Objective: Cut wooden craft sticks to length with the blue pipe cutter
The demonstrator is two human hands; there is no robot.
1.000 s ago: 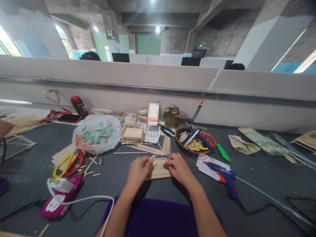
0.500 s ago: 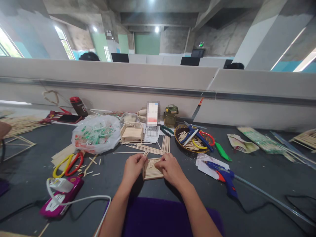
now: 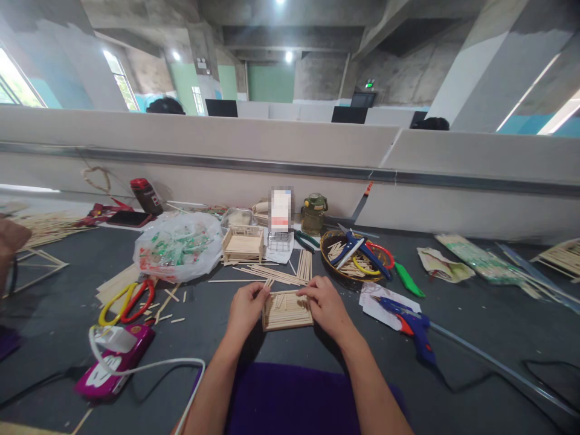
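A small rectangular panel of pale wooden sticks [image 3: 290, 319] with a raised rim lies on the dark table in front of me. Several short loose stick pieces [image 3: 281, 301] rest on top of it. At its left edge my left hand [image 3: 246, 309] is closed, pinching short wooden sticks [image 3: 269, 282] that poke up above the fingertips. My right hand [image 3: 330, 307] curls around the panel's far right corner, its fingertips touching the rim; the thumb is mostly hidden. Behind the panel lie longer loose sticks [image 3: 272, 273].
A stick-built bed-like model [image 3: 243, 243] and a plastic bag [image 3: 179, 248] stand behind left. A wicker basket [image 3: 327, 261] holds sticks and tools. At right lies a blue glue gun [image 3: 419, 329]; at left, scissors [image 3: 118, 307] and a purple power strip [image 3: 111, 368]. Another person's hand [image 3: 13, 235] shows far left.
My right hand has moved from over the loose pieces to the panel's far right corner, uncovering the panel's right side. My left hand stays at the left edge.
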